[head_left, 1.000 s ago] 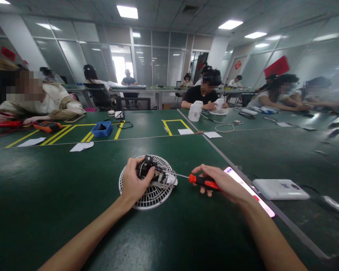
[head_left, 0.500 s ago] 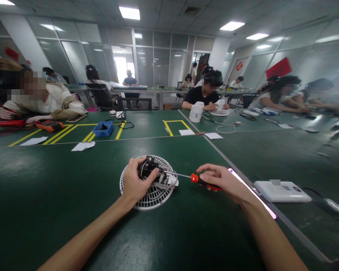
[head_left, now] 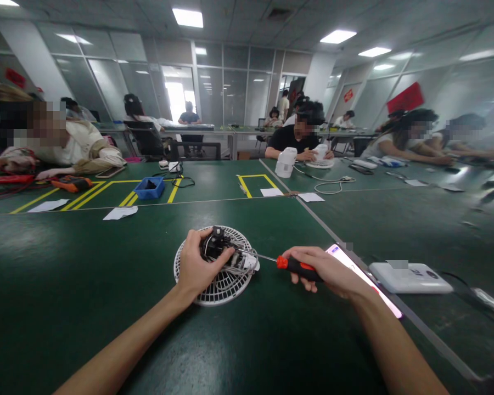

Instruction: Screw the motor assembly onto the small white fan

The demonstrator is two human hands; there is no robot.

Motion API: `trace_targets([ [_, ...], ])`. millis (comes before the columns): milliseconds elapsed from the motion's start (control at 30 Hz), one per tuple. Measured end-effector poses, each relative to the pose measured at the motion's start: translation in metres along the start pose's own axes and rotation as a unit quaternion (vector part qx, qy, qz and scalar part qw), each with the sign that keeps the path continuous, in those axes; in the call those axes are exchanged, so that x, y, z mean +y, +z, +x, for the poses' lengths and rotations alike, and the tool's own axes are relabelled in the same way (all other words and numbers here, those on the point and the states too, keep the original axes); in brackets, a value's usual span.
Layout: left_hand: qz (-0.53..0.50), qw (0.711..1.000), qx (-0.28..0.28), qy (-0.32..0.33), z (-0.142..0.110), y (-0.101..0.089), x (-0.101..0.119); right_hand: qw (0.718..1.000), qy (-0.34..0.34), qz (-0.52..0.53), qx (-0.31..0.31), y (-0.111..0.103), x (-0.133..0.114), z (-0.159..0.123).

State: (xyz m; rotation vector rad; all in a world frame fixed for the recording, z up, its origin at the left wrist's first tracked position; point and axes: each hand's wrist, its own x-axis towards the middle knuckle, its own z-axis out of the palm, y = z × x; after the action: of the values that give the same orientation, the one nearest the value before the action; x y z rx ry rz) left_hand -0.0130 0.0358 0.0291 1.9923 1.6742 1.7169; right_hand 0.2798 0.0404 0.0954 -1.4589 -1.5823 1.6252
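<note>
My left hand [head_left: 198, 261] is wrapped round a black fan motor [head_left: 216, 243], thumb on its right side. The motor lies on a round white fan grille [head_left: 220, 296] flat on the green table. Grey cable coils [head_left: 234, 270] and a white plastic piece [head_left: 250, 262] rest beside it over the grille. My right hand [head_left: 313, 266] grips the red and black handle of a screwdriver [head_left: 298, 267], held nearly level. Its metal shaft points left, and the tip meets the motor assembly near my left thumb; the exact contact point is too small to make out.
Right of my right hand lie a lit phone [head_left: 364, 280] and a white power bank [head_left: 410, 277] with a cable. Further off are a blue bin [head_left: 149, 188], paper slips [head_left: 121, 213], an orange meter [head_left: 71, 183] and a white fan part [head_left: 286, 163]. Several people sit around the tables.
My right hand's fingers have closed round the screwdriver handle from a looser, more open hold. The left hand and the motor have stayed in place.
</note>
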Motion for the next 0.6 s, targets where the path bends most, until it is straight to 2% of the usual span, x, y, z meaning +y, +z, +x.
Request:
trace_targets([
  [200, -0.001, 1.0, -0.006, -0.003, -0.0007, 0.0003, -0.0023, 0.999, -0.042, -0.017, 0.014, -0.004, -0.0003, 0.0007],
  [433, 0.002, 1.0, 0.0, 0.001, -0.001, -0.0003, -0.0021, 0.994, -0.09, -0.008, 0.066, -0.0088, 0.0031, 0.0028],
  [600, 0.004, 1.0, 0.006, 0.007, -0.0001, -0.0002, -0.0006, 0.992, -0.116, -0.019, 0.054, -0.0045, 0.0031, 0.0025],
])
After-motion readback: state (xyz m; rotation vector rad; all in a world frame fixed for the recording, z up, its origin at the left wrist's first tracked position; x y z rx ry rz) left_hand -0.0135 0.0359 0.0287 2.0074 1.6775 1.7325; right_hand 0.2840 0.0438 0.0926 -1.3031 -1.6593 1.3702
